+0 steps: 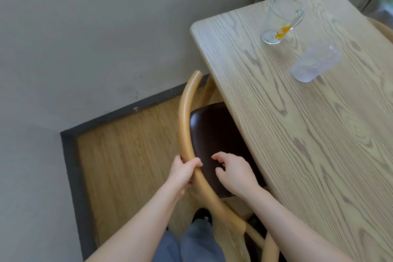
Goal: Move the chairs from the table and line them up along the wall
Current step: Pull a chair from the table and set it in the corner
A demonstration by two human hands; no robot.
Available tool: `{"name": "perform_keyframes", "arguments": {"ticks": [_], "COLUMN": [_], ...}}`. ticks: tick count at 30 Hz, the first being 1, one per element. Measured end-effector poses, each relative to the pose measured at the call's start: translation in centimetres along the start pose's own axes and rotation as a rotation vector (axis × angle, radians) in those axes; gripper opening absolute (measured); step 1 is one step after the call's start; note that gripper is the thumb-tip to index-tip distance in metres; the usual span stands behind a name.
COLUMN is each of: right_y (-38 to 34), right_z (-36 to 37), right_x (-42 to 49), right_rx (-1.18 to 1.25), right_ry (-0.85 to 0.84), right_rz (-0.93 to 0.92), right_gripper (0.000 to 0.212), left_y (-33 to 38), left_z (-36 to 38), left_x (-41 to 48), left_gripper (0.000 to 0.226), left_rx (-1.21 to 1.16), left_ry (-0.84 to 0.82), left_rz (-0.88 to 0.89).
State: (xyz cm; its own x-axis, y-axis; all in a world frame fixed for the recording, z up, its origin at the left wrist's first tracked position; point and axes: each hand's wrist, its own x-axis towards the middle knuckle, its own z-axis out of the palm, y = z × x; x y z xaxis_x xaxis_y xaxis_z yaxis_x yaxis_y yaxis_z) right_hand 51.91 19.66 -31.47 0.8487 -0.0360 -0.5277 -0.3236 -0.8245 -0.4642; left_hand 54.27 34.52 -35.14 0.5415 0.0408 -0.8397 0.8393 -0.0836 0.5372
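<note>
Your table (pixel 308 134) is pale, matt wood with bold grain. On it you see a clear, glossy glass (pixel 280 19) and a frosted tumbler (pixel 316 60). Beside the table, the chair (pixel 184 117) has a smooth satin wooden frame and a dark, faintly shiny leather-like seat (pixel 212 130).

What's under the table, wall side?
The chair, dark seat tucked partly beneath the table; the left hand grips its back rail. The seat's far part and front legs are hidden by the table.
</note>
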Motion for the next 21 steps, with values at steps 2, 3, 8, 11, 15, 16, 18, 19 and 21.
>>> {"name": "perform_keyframes", "arguments": {"ticks": [2, 3, 8, 11, 15, 16, 18, 19, 21], "right_y": [-0.8, -1.2, -3.2, -4.8, -7.5, -8.2, -9.7, -10.6, -12.3], "right_z": [0.0, 0.0, 0.6, 1.4, 2.5, 2.8, 3.5, 4.0, 5.0], "right_x": [0.0, -0.1, 0.1, -0.1, -0.2, -0.3, -0.4, -0.4, -0.5], "right_rx": [-0.017, -0.029, -0.075, -0.113, -0.161, -0.17, -0.182, -0.192, -0.215], "right_ry": [0.004, 0.007, 0.054, 0.047, 0.026, 0.022, 0.014, 0.008, -0.002], "right_rz": [-0.027, -0.039, -0.084, -0.13, -0.186, -0.203, -0.236, -0.251, -0.272], "right_gripper": [0.041, 0.041, 0.039, 0.039, 0.041, 0.042, 0.043, 0.043, 0.043], "left_y": [0.3, 0.4, 0.6, 0.7, 0.7, 0.4, -0.1, -0.5, -1.2], "left_z": [-0.8, -1.1, -3.6, -6.0, -10.1, -11.2, -13.4, -14.6, -16.4], "left_x": [-0.6, -0.9, -2.3, -3.1, -4.2, -4.4, -4.8, -5.0, -5.4], "left_gripper": [0.029, 0.033, 0.051, 0.036, 0.026, 0.027, 0.025, 0.024, 0.02], "left_rx": [0.025, 0.042, 0.059, 0.023, -0.068, -0.098, -0.143, -0.167, -0.218], "left_ry": [0.018, 0.028, 0.075, 0.114, 0.176, 0.195, 0.225, 0.239, 0.274], "left_rz": [0.023, 0.028, 0.035, 0.03, 0.009, 0.001, -0.024, -0.04, -0.064]}}
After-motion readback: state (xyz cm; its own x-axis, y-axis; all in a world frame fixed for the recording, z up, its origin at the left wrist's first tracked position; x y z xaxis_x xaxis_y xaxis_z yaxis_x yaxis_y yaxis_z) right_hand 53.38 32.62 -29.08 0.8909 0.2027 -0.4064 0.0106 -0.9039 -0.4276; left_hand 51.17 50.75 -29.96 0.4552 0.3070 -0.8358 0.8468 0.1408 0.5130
